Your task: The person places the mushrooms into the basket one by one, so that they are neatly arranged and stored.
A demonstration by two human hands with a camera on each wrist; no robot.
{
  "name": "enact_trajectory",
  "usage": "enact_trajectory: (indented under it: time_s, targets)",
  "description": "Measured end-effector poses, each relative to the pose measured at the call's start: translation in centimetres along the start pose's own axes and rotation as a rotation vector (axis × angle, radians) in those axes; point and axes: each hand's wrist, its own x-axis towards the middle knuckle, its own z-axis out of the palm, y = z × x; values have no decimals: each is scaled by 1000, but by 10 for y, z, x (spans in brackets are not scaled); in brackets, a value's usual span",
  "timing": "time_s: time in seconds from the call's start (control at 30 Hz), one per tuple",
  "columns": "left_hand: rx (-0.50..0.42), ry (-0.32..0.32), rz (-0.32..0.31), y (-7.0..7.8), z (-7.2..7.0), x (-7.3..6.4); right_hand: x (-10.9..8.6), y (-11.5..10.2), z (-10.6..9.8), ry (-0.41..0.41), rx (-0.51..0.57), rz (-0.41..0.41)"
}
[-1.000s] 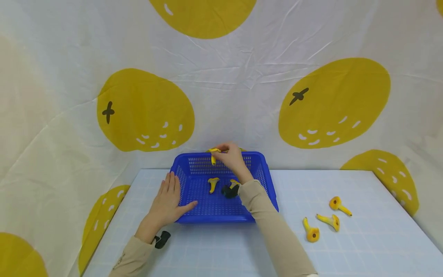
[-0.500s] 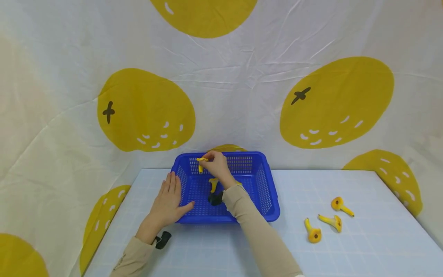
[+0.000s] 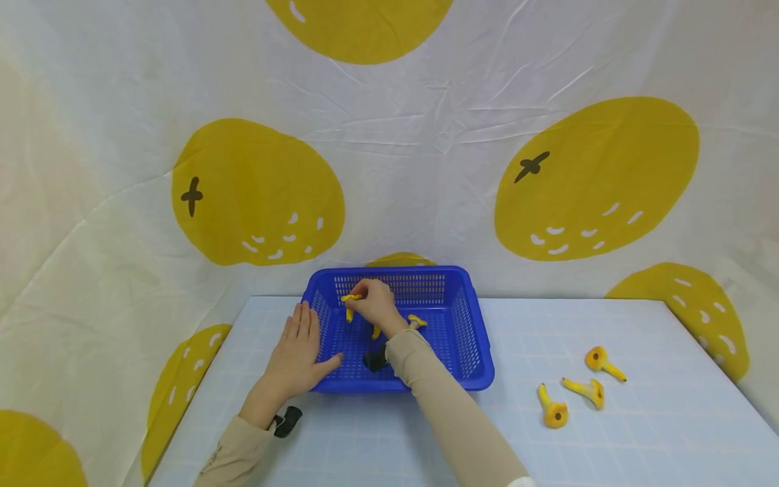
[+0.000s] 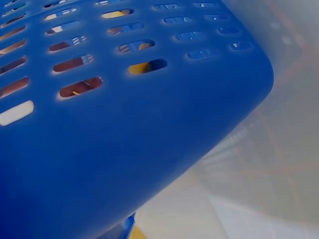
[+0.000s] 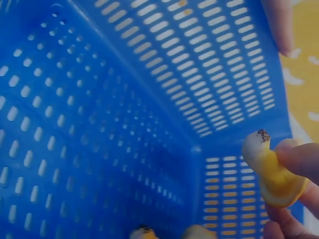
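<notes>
Here, a person works at a blue perforated basket on the back edge of a pale checked counter, closer to its back left corner than its back right. The right hand pinches a small yellow mushroom at its flared cap, between thumb and fingers, inside the basket near the left wall, stem down. The left hand rests against the basket's left side, fingers straight and together, thumb spread wide, gripping nothing. Two other mushrooms lie in the basket, one partly hidden by the right hand; three more mushrooms lie out toward the counter's right edge. The held one looks light, so a fingertip pinch should carry it. Its surface seems dry rather than slippery; firm or soft cannot be told by sight, so a gentle squeeze is safer. The thin cap rim is likely the fragile part; the thicker stem just below the cap is probably the surest hold.
</notes>
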Motion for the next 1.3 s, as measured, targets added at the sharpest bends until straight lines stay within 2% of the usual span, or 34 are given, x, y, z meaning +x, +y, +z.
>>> enact_trajectory:
  time_s: [0.3, 0.57, 0.8, 1.07, 1.3]
  targets:
    - [4, 4, 5, -1, 1, 1, 5, 6, 5, -42, -168, -50]
    - [10, 10, -3, 1, -1, 1, 10, 10, 10, -118, -284, -47]
    - [14, 21, 6, 1, -1, 1, 13, 12, 14, -155, -307, -57]
    - [15, 18, 11, 0, 0, 2, 14, 14, 15, -136, -332, -75]
    - [16, 11, 3, -2, 3, 2, 15, 15, 16, -109, -431, -92]
